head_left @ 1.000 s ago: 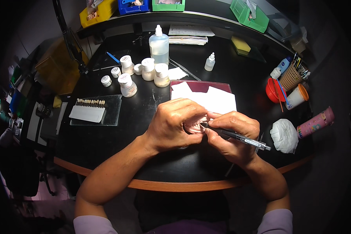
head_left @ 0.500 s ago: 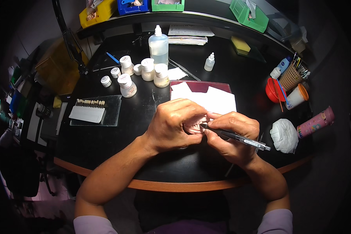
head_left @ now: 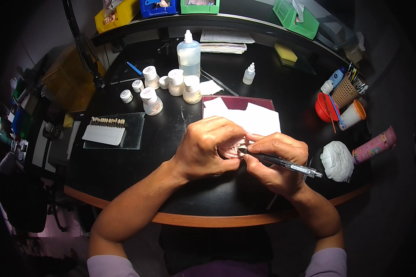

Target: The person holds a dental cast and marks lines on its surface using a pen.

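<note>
My left hand [head_left: 208,145] is curled round a pale pink dental model [head_left: 229,150], held above the desk near its front edge. Much of the model is hidden by the fingers and palm. In my right hand [head_left: 279,159] is a black mechanical pencil or pen [head_left: 289,165], pinched near its tip between thumb and fingers. Its tip meets the model's tooth area, though whether it touches is too small to tell. The clear, metal-trimmed end slants out to the lower right. Behind both hands lie white paper sheets [head_left: 259,121] on a dark red pad [head_left: 260,102].
Small powder jars [head_left: 152,101] and a large clear bottle [head_left: 188,57] stand at back left. A tooth shade guide [head_left: 105,131] lies on a glass plate at left. On the right are a red bowl [head_left: 326,108], crumpled white tissue [head_left: 336,161] and a pink cylinder [head_left: 374,144].
The pencil or pen has shifted very slightly at the model, its rear end a little further right and lower. Both hands keep the same hold.
</note>
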Tool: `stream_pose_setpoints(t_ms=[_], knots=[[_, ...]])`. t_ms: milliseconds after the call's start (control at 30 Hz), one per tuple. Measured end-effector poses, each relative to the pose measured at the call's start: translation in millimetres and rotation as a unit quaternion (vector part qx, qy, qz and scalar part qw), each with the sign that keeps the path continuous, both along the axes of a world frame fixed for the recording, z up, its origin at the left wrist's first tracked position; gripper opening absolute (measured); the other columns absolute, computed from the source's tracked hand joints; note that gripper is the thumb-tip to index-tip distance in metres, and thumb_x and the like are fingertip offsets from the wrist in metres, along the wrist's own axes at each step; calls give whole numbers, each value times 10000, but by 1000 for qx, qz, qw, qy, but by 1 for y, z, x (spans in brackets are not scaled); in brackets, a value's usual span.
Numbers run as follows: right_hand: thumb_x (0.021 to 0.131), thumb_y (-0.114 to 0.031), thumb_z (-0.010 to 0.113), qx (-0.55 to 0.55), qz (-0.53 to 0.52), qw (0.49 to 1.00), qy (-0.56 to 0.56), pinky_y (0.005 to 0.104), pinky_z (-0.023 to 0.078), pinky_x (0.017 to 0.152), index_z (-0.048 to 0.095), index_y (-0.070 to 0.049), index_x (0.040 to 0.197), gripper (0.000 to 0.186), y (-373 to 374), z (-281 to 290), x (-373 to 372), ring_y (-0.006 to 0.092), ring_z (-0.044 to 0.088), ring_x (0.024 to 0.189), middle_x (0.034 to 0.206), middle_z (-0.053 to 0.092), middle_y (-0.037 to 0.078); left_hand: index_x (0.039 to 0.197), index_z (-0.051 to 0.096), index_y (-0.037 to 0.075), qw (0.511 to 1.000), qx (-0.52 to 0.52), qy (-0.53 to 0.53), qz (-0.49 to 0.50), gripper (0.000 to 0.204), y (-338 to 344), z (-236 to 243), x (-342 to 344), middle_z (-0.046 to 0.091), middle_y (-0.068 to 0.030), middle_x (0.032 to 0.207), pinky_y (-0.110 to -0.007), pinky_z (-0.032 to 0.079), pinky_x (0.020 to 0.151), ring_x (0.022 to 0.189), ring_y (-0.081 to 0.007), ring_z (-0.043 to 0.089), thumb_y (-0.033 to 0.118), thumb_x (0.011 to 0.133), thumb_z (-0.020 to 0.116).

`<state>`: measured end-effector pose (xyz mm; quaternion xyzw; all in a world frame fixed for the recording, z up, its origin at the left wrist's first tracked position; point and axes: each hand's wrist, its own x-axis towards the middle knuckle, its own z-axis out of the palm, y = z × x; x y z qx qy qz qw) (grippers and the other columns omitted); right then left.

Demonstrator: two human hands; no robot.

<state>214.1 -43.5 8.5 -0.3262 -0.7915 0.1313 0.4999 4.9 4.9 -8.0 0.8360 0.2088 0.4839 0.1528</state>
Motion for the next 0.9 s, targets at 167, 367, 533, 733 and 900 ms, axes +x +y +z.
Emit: stream_pose_setpoints(t_ms=[167,367,533,733,900], knots=[[739,25,815,4,-1,1000,-10,342,631,801,757,23,890,162,-1,2,6,277,787,880,846,769,164,1024,755,9,1000,0,-6,-1,402,0,-1,6,760,-123,982,-307,612,733,883,-228,746,87,641,847],[748,-29,843,-6,-11,1000,-8,328,622,777,763,4,889,165,4,-2,2,271,788,877,837,767,148,1019,755,15,1000,12,-5,6,410,3,-1,2,762,-124,986,-340,610,778,892,-246,751,93,629,850],[746,26,790,-13,4,1000,-6,349,616,770,718,37,888,160,3,4,5,297,779,848,835,734,174,1009,732,37,1000,9,-7,-1,417,6,-4,2,746,-114,976,-377,584,785,900,-286,730,131,617,840],[800,69,628,-48,18,998,41,481,564,1001,602,47,924,129,-6,-6,1,256,663,889,861,579,135,865,678,46,997,31,-43,53,327,3,-17,1,692,-118,879,-414,567,739,823,-322,701,156,590,818],[911,71,562,5,-8,1000,-4,337,474,931,616,52,1067,167,-13,-14,19,240,611,1023,1048,613,151,797,660,72,988,94,-113,55,359,12,-33,20,648,-89,802,-440,548,684,758,-325,675,201,500,815]])
